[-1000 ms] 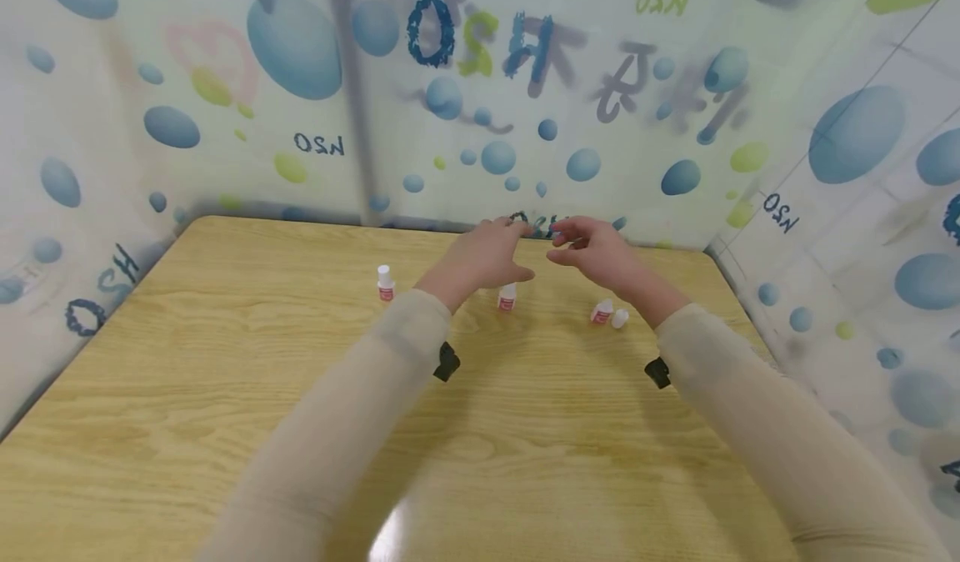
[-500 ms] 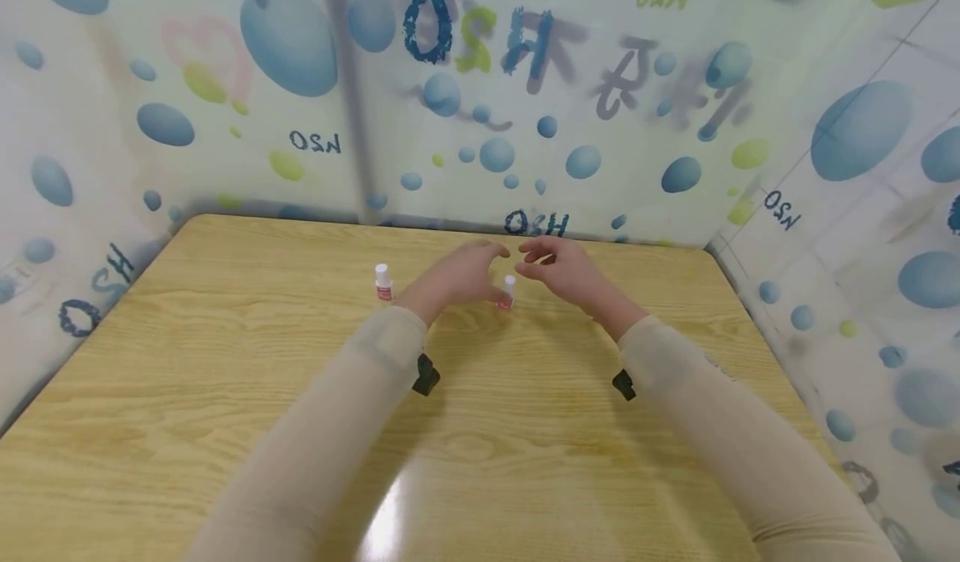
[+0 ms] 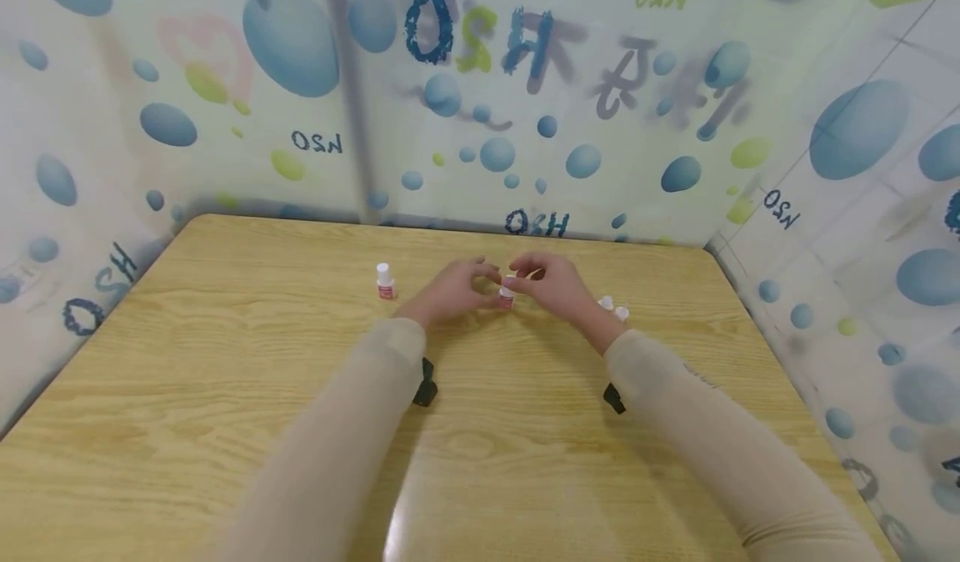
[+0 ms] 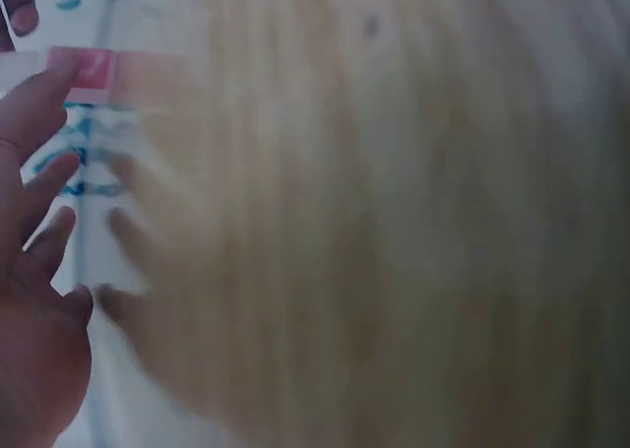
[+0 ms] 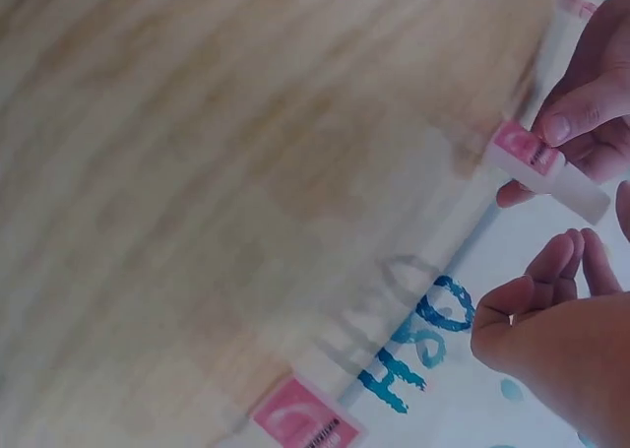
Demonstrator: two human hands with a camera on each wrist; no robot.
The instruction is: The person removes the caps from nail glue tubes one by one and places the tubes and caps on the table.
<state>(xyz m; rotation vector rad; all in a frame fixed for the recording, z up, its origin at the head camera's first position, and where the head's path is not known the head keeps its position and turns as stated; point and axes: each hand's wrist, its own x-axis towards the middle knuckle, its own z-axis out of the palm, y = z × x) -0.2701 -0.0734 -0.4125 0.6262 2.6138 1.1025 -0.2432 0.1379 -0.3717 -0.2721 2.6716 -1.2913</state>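
Note:
A small white bottle with a red label [image 3: 507, 301] stands mid-table towards the back, its white cap up. My left hand [image 3: 454, 292] pinches its body between thumb and finger; in the right wrist view the thumb [image 5: 563, 125] lies at the label. My right hand [image 3: 553, 287] is at the bottle's cap, fingers bent loosely. The right wrist view shows a small gap between the right fingertips [image 5: 569, 249] and the cap [image 5: 583, 194]. The left wrist view has the pinched bottle's label [image 4: 89, 71] at its upper left.
To the left stands another capped bottle [image 3: 386, 283]. Beyond my right wrist, partly hidden, are a third bottle [image 3: 606, 303] and a small white cap-like piece [image 3: 622, 314]. A printed curtain [image 3: 465, 128] hangs behind the wooden table [image 3: 285, 337].
Both hands have come down and towards me to the middle bottle. The left hand has taken hold of its body, and the right hand has moved left to its cap.

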